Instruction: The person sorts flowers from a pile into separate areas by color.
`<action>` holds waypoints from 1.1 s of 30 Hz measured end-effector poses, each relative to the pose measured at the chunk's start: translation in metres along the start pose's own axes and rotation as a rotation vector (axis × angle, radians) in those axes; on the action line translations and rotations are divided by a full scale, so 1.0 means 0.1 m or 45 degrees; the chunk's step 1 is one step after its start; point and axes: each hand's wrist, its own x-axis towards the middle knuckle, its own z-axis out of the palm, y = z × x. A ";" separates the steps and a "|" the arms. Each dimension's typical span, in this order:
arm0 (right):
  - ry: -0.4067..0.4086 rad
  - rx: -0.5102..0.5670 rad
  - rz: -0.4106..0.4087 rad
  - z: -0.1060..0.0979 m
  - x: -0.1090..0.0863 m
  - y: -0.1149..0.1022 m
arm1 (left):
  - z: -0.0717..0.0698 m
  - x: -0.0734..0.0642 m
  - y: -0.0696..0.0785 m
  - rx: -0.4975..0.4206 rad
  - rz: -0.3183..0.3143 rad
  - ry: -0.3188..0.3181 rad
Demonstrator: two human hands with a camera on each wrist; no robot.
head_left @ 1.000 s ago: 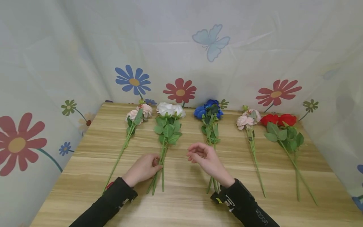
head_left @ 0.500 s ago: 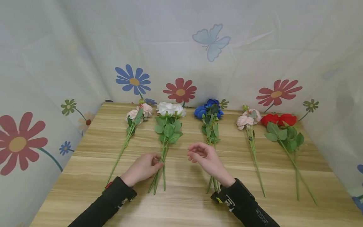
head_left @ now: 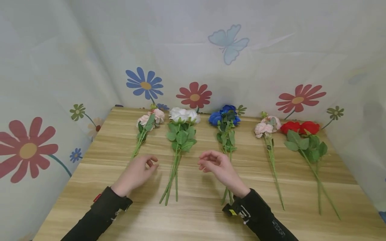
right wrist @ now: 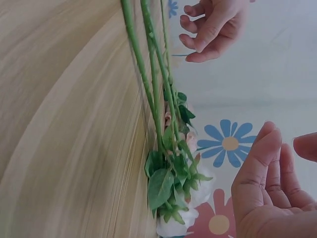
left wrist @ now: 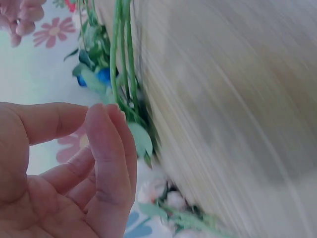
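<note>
In the head view my left hand (head_left: 136, 174) hovers between the left pink flowers (head_left: 150, 119) and the white flowers (head_left: 183, 115), its fingers loosely bent and holding nothing. The left wrist view shows its thumb and fingertips close together with no stem between them. Green stems (left wrist: 124, 54) stand apart, beyond the fingertips. My right hand (head_left: 221, 169) is held above the stems of the blue flowers (head_left: 223, 117), loosely curled and holding nothing. The right wrist view shows a gap between its thumb and fingers. My left forearm hides the lower stems of the left pink flowers.
On the right side of the wooden table (head_left: 187, 221) lie more pink flowers (head_left: 265, 127) and red flowers (head_left: 300, 128), stems pointing toward me. A curtain (head_left: 169, 40) printed with flowers and a butterfly hangs behind and on both sides.
My left hand has let go of the white flowers' stems and moved left, away from them. The right hand has stayed in nearly the same place. The head view has shifted slightly.
</note>
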 end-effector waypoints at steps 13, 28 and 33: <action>-0.082 0.124 0.022 0.24 0.13 -0.08 | -0.37 -0.18 -0.23 0.182 -0.065 0.162; -0.180 0.147 0.082 0.77 0.46 -0.14 | -0.58 -0.34 -0.48 0.280 -0.121 0.205; -0.195 0.206 0.140 0.97 0.56 -0.13 | -0.59 -0.41 -0.54 0.284 -0.156 0.177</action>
